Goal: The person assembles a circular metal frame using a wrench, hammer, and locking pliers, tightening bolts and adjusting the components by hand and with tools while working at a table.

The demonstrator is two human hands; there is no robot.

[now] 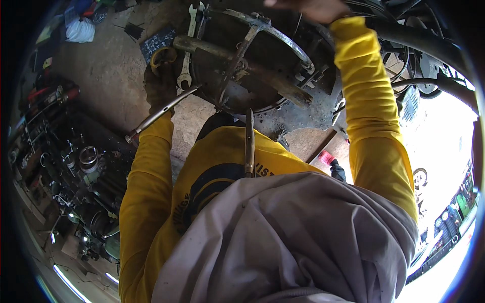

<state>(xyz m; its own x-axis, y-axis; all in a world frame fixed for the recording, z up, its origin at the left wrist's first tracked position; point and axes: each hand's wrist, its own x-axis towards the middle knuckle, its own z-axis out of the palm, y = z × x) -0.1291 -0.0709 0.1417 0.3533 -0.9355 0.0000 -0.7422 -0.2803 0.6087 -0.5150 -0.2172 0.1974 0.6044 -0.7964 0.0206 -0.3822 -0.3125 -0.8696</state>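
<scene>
Yellow sleeves (364, 86): both stretch forward, hands well apart.
Left hand (158, 83): right up at a yellow curved piece (162, 56), left of the spanner (186, 65); clamped or not, can't tell.
Right hand (316, 7): blurred at the top edge; grip unclear.
Yellow piece: looks light; its outer curve offers the hold.
Metal frame (242, 53): between the hands, looks heavy, stiff; best taken by the rim.
Spanner: probably rigid, perhaps slick; mid-shank suits.

Floor (113, 76): tan, mottled | upper left: white crumpled bundle (80, 31), dark scrap (134, 31) | further right: blue patterned piece (155, 43)
</scene>
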